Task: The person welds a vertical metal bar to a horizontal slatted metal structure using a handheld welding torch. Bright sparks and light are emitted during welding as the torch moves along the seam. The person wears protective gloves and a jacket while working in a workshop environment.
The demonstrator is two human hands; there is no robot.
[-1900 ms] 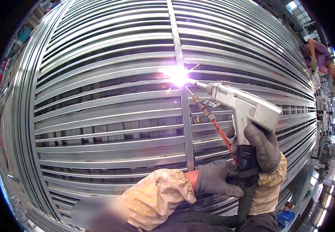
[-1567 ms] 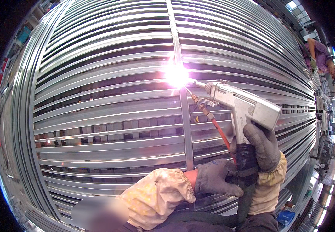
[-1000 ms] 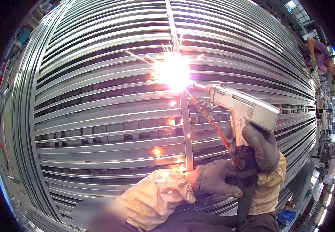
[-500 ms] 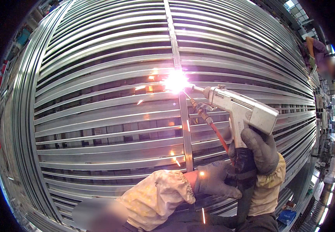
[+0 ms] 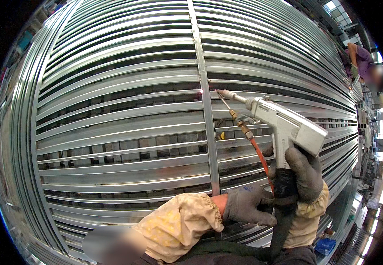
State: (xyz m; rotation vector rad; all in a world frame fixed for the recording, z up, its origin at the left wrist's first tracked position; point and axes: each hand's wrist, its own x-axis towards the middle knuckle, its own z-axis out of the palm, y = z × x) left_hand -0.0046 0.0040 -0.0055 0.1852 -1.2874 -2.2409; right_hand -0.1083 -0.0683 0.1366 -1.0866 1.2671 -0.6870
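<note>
A silver handheld welding gun (image 5: pixel 288 126) points up and left, its nozzle just right of the long middle bar (image 5: pixel 209 132) of a metal grating. My gloved right hand (image 5: pixel 305 174) is wrapped round the gun's grip, above black tape. Below it, my gloved left hand (image 5: pixel 246 206) closes against the thick black cable (image 5: pixel 283 223); its fingertips are partly hidden there. An orange wire-feed hose (image 5: pixel 260 155) with brass fittings runs under the gun up to the nozzle. A tiny bright spot glows on the bar's left side.
Bright parallel metal slats (image 5: pixel 125 132) spread across most of the view, with dark gaps between them. Stacked long bars (image 5: pixel 21 145) line the left side. At the far right a person in a purple top (image 5: pixel 364 59) bends over the work. A blue item (image 5: pixel 325 246) lies at lower right.
The bright welding arc and flying sparks have gone out. The gun and my right hand have shifted slightly right, and the nozzle now stands apart from the middle bar.
</note>
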